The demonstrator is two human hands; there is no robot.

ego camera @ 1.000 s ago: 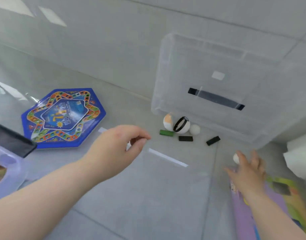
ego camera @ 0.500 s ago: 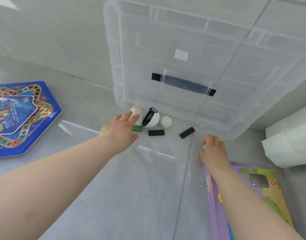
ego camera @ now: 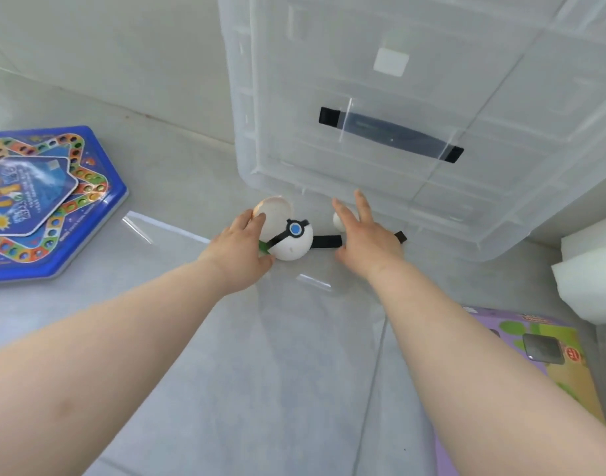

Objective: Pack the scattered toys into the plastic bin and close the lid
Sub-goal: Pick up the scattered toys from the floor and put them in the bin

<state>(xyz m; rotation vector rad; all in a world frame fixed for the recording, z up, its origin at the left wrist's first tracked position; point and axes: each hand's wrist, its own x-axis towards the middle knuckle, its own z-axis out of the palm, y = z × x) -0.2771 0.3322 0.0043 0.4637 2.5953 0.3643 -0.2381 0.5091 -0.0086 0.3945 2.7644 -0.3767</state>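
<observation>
White ball (ego camera: 291, 243) against left hand (ego camera: 240, 250)

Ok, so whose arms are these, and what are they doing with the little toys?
They belong to a person wearing a camera on their head, so you see what they see, looking down at the floor. The left hand wraps round a white ball toy with a black band and blue button. The right hand is open and flat, over a small white ball and black blocks. Behind them is a big clear plastic bin part with a black handle. A blue game board lies on the left, a purple box on the right.
</observation>
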